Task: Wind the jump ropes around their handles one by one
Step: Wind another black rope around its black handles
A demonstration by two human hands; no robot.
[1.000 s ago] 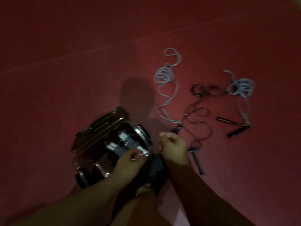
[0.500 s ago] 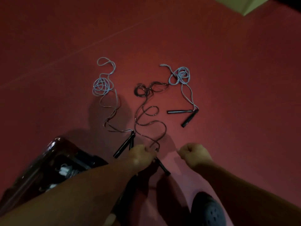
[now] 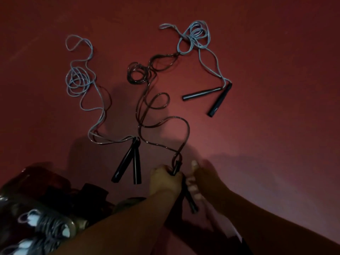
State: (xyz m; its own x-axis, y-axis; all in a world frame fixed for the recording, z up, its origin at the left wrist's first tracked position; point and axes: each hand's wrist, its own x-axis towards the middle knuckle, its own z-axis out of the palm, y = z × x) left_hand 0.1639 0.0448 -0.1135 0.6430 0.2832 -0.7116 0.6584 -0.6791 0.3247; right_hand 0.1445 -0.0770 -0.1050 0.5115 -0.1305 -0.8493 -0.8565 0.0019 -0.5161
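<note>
Red floor [image 3: 257,52], dimly lit, carries three jump ropes laid out loose, none yet wound. Two are pale blue: one on the left [image 3: 79,81] with its pair of black handles [image 3: 128,161] lying side by side, one at the upper right [image 3: 198,34] with its two handles [image 3: 211,96] splayed apart. Between them lies a dark rope [image 3: 147,100], whose handles [image 3: 185,188] are held near the bottom edge. The left hand [image 3: 163,179] is curled around the handle tops where the cord enters; the right hand [image 3: 200,183] is wrapped around them beside it. For a neat wind, both handles should probably be kept together and the cord drawn in under light tension, so that its loops are not dragged across the neighbouring ropes. A dark bag [image 3: 36,218] sits at lower left.
</note>
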